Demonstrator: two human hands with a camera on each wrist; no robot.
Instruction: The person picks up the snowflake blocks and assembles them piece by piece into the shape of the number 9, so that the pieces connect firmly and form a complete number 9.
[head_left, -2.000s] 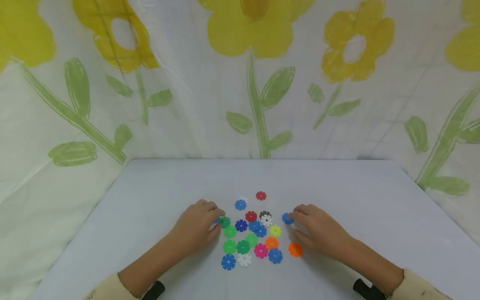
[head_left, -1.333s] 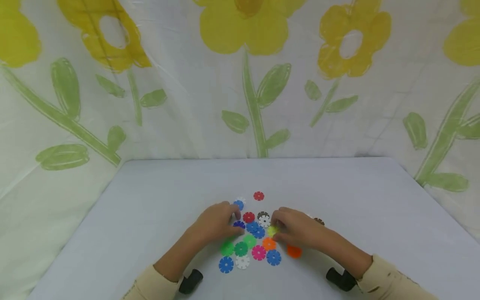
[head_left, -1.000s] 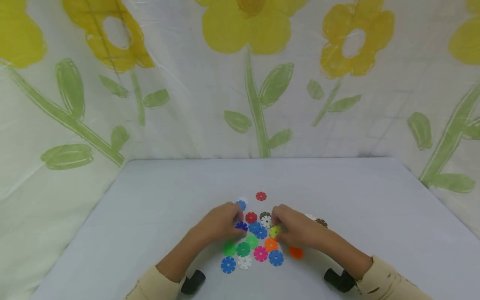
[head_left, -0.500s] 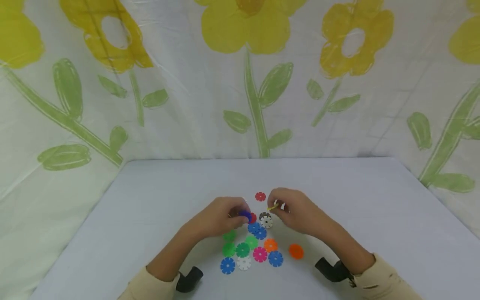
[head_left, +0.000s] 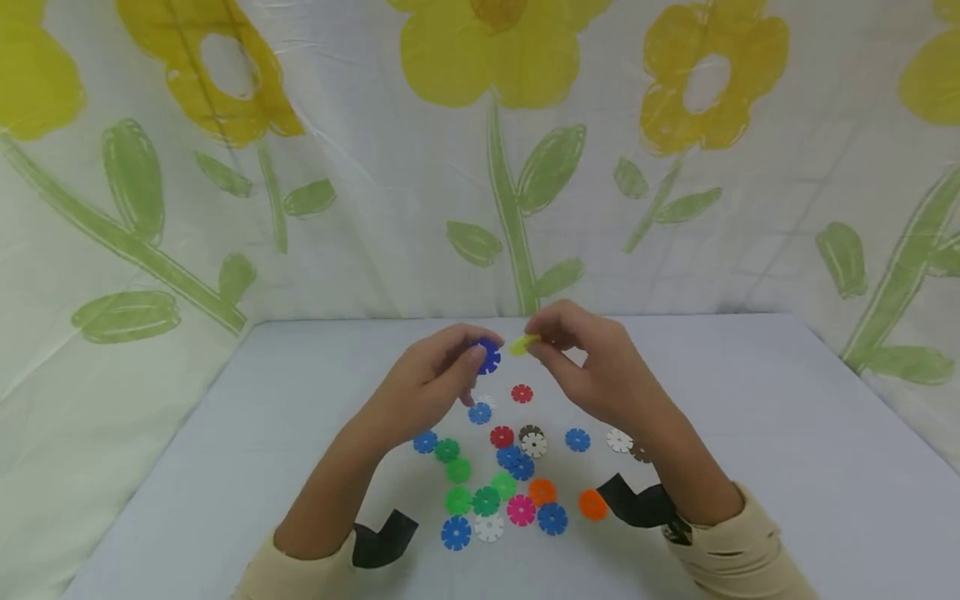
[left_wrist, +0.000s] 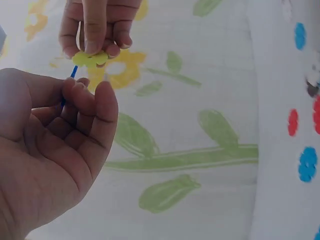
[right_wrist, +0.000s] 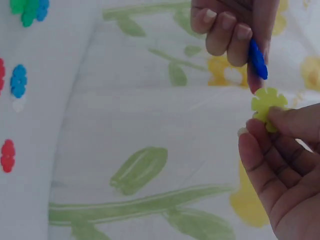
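Both hands are raised above the far part of the table. My left hand (head_left: 431,379) pinches a dark blue notched plastic disc (head_left: 489,356) between thumb and fingers. Its face shows in the head view, while the left wrist view has it edge-on. Close by on the right, my right hand (head_left: 592,358) pinches a yellow notched disc (head_left: 522,344), seen nearly edge-on from the head. The right wrist view shows the yellow disc (right_wrist: 270,106) broad side on, just apart from the blue disc (right_wrist: 258,60). Fingers hide part of each disc.
Several notched discs lie loose on the white table (head_left: 315,358), among them a pink disc (head_left: 521,509), an orange disc (head_left: 592,504) and a red disc (head_left: 522,393). Some overlap. A flower-painted sheet (head_left: 375,208) hangs behind the table. Black wrist mounts (head_left: 386,539) sit by the sleeves.
The hands moved in from the sides, took the dark blue and yellow discs off the table, then lifted them up and brought them close together. The other discs lie about where they were.
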